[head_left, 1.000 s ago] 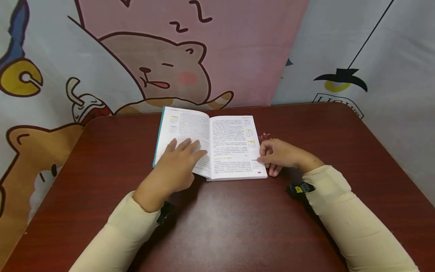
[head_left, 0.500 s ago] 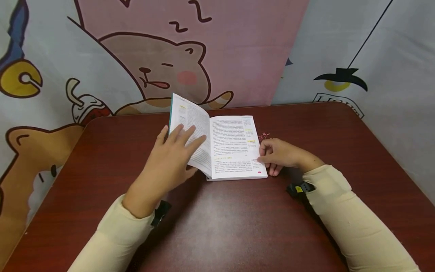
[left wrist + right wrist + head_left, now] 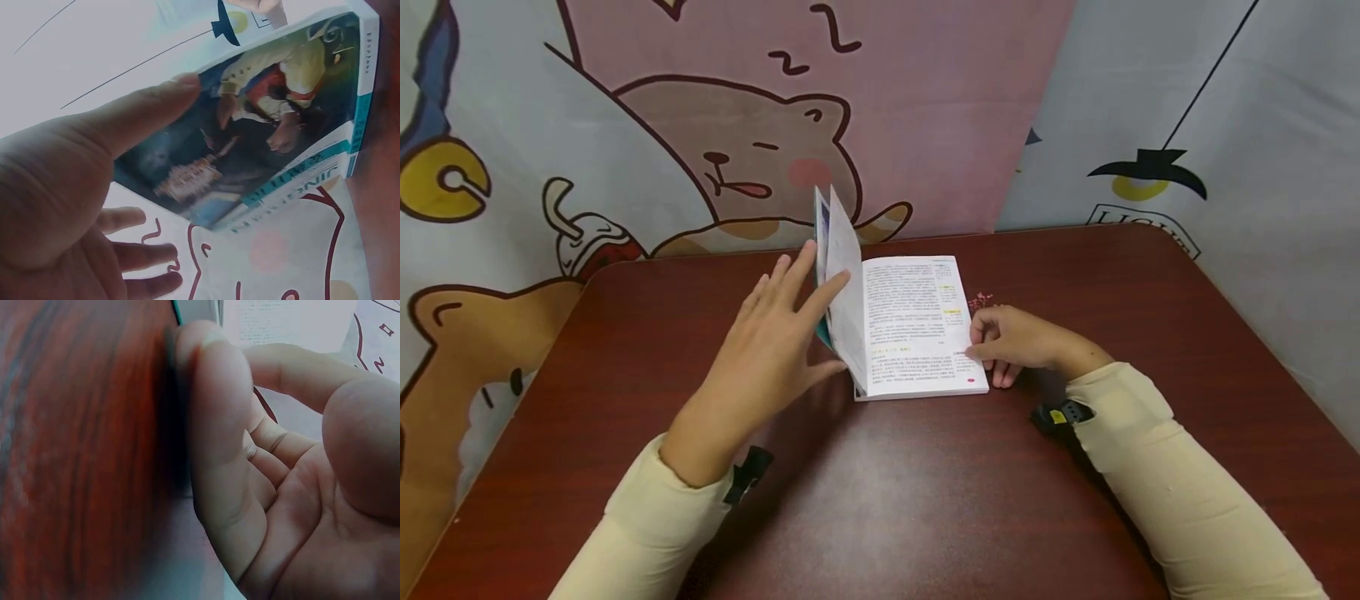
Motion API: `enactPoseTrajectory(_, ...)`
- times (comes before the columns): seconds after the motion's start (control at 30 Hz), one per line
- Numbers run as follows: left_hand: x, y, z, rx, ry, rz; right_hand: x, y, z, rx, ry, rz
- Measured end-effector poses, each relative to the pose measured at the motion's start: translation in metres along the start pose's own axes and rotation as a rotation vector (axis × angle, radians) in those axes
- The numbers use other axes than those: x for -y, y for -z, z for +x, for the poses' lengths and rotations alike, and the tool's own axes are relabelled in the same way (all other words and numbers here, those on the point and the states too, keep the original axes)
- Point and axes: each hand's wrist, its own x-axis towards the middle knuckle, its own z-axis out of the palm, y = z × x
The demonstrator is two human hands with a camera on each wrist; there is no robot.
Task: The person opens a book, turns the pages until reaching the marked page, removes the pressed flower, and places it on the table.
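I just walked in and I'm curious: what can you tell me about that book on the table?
The book is a paperback with white printed pages, some lines marked yellow, and a teal-edged illustrated cover. It lies on the dark red table, right half flat, left half with its cover raised nearly upright. The left hand props that raised part with straight fingers; the right hand rests curled at the right page's edge.

We are reading "JING" on the teal band of the book cover [image 3: 275,125], seen upside down; the remaining letters are blurring out. The open page [image 3: 917,325] is carrying dense print too small to read. The backdrop [image 3: 1138,218] is showing partial letters, "LIGH".
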Motion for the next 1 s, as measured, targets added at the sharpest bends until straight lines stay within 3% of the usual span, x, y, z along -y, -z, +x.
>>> enactPoseTrajectory(0.2,-0.001,-0.006,0.004,-0.033,-0.041,-0.100,0.002,0.001,0.000,-0.004,0.006,-0.002)
enactPoseTrajectory(0.43,-0.009,-0.017,0.009,0.039,0.006,-0.104,0.000,0.001,-0.001,-0.004,0.016,0.002)
enactPoseTrajectory(0.63,-0.025,-0.036,0.018,-0.046,0.021,-0.117,-0.001,0.001,-0.002,0.002,0.012,0.016)
enactPoseTrajectory(0.77,-0.035,-0.049,0.026,-0.073,-0.016,-0.111,-0.002,0.003,-0.003,-0.015,-0.005,0.020)
enactPoseTrajectory(1.0,-0.044,-0.066,0.033,-0.030,-0.082,-0.102,-0.002,0.010,-0.007,-0.050,-0.010,0.028)
